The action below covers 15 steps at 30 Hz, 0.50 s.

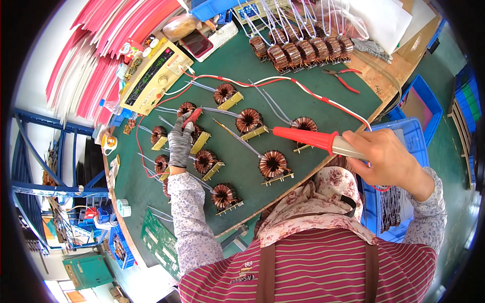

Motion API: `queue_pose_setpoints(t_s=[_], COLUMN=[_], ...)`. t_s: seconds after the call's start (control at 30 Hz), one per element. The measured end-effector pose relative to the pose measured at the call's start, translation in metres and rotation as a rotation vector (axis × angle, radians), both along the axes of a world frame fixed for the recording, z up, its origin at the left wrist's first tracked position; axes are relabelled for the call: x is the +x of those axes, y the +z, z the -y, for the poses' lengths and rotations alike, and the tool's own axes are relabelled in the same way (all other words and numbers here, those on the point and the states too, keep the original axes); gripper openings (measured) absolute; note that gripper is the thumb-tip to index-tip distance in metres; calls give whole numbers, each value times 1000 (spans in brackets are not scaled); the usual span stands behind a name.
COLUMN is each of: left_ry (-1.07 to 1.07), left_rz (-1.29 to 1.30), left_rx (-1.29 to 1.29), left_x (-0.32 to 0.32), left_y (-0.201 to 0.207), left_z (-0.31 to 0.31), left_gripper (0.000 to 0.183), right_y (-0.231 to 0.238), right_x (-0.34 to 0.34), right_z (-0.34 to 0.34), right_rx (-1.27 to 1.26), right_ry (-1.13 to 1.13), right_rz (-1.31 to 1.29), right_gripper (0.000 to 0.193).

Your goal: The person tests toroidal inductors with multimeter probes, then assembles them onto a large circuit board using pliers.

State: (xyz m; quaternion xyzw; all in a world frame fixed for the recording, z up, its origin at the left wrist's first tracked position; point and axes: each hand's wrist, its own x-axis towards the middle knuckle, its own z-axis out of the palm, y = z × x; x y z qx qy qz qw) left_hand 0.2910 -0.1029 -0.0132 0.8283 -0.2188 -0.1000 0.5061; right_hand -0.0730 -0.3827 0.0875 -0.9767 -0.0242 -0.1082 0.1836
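My right hand (386, 156), bare, is wrapped round the grey handle of a red test probe (305, 137). The probe's thin tip points left, close to the small board of a copper-wound toroid coil (249, 120). My left hand (181, 139), in a grey glove, is closed on a red clip (192, 116) among the coils, beside another toroid coil (186, 108). What the clip bites on is hidden. Several more coils on yellowish boards stand around, such as one toroid coil (273, 164) at the near right, each with pale wire leads.
A yellow bench meter (151, 76) with a lit display stands at the far left of the green table (323, 101). Red and white cables cross the table. Red-handled pliers (347, 81) lie near a cluster of coils (303, 53). A blue bin (411, 136) is at the right.
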Motion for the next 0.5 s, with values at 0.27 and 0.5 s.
queue_pose_setpoints(t_s=[0.27,0.5], left_ry=[-2,-77], left_rz=[28,190], left_rx=[77,243], left_x=[0,11], left_y=[7,15], left_z=[0,0], left_gripper=[28,29], right_y=[1,0], right_x=[-1,5], right_z=[3,11], right_rx=[4,5], right_ry=[19,18], right_rz=[36,41], right_gripper=[43,34])
